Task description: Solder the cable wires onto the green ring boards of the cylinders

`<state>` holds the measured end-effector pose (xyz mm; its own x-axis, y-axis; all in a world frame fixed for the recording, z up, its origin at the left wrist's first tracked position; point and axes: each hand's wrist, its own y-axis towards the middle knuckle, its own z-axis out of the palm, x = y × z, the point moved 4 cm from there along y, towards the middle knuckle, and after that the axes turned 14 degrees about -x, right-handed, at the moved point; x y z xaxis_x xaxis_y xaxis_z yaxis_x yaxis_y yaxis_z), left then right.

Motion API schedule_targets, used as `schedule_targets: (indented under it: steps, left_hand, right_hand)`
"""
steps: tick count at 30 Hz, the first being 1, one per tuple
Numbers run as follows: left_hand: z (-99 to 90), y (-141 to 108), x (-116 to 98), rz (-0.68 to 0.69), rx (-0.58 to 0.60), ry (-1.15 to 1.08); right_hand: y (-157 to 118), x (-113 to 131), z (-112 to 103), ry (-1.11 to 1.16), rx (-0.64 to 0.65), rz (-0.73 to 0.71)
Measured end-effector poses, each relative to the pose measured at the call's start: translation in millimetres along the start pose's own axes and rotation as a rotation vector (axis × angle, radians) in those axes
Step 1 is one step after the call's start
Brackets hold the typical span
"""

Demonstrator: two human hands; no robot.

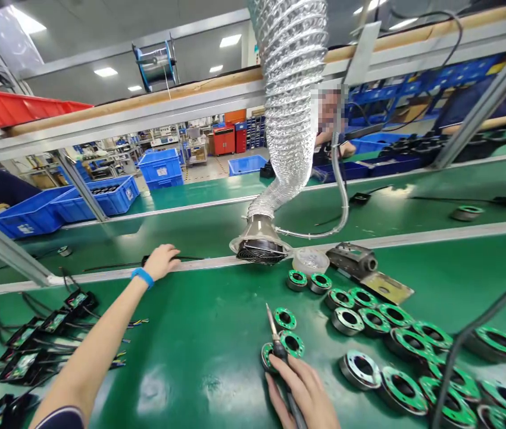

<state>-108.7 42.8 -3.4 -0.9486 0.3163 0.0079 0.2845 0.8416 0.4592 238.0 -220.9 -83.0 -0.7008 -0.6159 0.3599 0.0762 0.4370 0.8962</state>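
Note:
My left hand, with a blue band at the wrist, reaches over the far rail. Its fingers curl over a black cabled box, mostly hidden beneath the palm. In my right hand is a soldering iron, its bare tip pointing up and away from me. Beside the iron sit a few ring-shaped motor stators with green faces, one partly covered by the iron and my fingers. Many more green-faced stators spread over the right side of the green bench.
Open black boxes with circuit boards and wires lie at left. A fume-extraction hood hangs over the rail from a silver duct. Near it are a clear round dish and a metal fixture. A black cable crosses at right.

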Motion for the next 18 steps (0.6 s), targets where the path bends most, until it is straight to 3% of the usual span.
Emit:
schedule_targets:
  steps: [4, 7, 13, 18]
  left_hand:
    - [48.7, 22.8, -16.0, 0.04, 0.105, -0.052]
    - [64.3, 32.3, -12.5, 0.012, 0.141, -0.078]
    - [44.9, 21.6, -0.2, -0.046, 0.092, -0.139]
    - [8.5, 7.3, -20.0, -0.137, -0.033, -0.223]
  right_hand:
    - [-1.7, -0.9, 0.1, -0.014, 0.015, 0.046]
    - [-1.8, -2.3, 0.1, -0.013, 0.019, 0.086]
    - [0.2, -1.3, -0.1, 0.0, 0.018, 0.079]
    - [1.0, 0.0, -1.6, 0.015, 0.042, 0.206]
